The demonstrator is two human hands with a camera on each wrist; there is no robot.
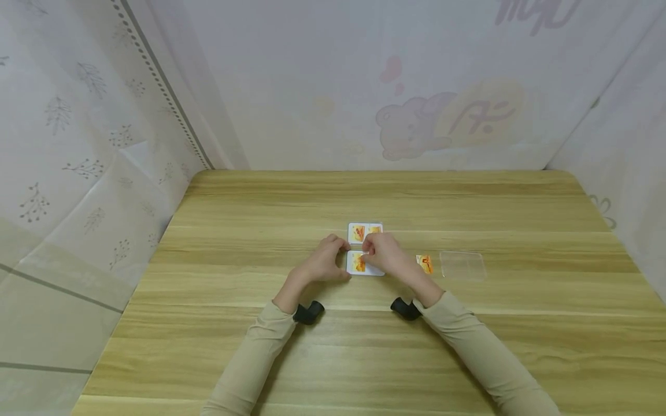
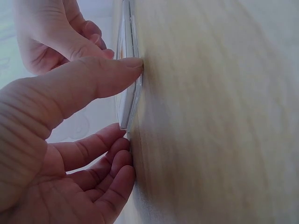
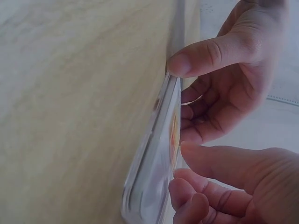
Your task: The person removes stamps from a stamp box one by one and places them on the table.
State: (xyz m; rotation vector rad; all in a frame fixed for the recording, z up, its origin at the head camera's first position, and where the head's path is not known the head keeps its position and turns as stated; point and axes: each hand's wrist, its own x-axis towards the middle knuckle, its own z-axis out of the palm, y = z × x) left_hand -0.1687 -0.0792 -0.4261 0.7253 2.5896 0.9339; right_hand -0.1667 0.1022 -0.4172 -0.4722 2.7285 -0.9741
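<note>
A white tray with a clear plastic rim [image 1: 373,271] lies in front of me, bearing an orange picture card [image 1: 358,263] on its left half. My left hand [image 1: 325,260] holds this tray by its left side, thumb at the near edge and index finger at the far corner. From the right, my right hand [image 1: 387,252] reaches over the tray, its thumb and curled fingers pinching at the right edge of the picture card. Just beyond lies a second white tray [image 1: 352,241] with two orange picture cards, partly covered by my right hand.
To the right of my right hand, a loose orange picture card [image 1: 424,264] lies on the wooden table [image 1: 333,364]. Beside it is a clear plastic cover [image 1: 463,266]. Black wrist mounts [image 1: 309,312] sit under both wrists. A printed curtain [image 1: 312,86] hangs behind the table.
</note>
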